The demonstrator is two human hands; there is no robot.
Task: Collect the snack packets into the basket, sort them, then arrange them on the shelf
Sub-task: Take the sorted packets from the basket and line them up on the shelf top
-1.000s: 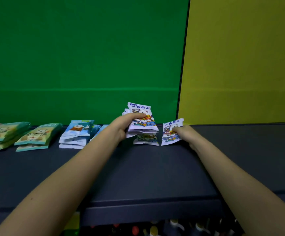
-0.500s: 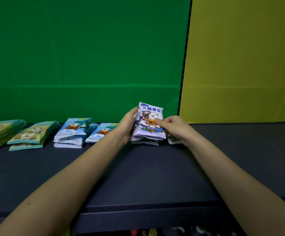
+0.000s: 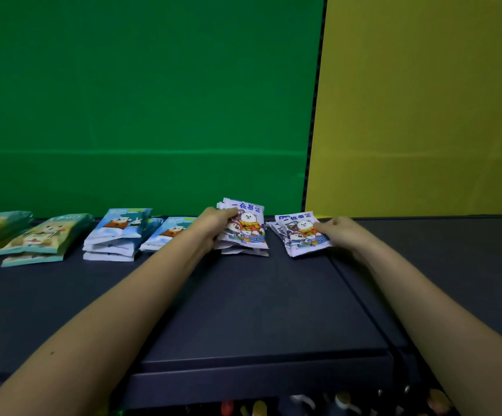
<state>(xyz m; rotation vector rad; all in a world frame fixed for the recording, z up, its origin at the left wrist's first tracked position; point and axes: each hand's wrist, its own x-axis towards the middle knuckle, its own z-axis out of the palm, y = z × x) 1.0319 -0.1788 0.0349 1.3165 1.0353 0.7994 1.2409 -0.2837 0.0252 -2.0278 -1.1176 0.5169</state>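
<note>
Beneath the left hand (image 3: 217, 224), which grips it thumb on top, a tall stack of white bear packets (image 3: 248, 235) leans on the dark shelf (image 3: 243, 310). The right hand (image 3: 339, 232) pinches a smaller stack (image 3: 302, 235) just left of its fingers. Slick wrappers could slide and topple if either grip loosens unevenly.

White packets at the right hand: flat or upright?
Flat: the white packets rest on the dark shelf, printed face up, right hand holding their edge.

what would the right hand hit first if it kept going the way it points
The right hand grips the right stack; beyond it, probably the left stack, depth unclear.
</note>
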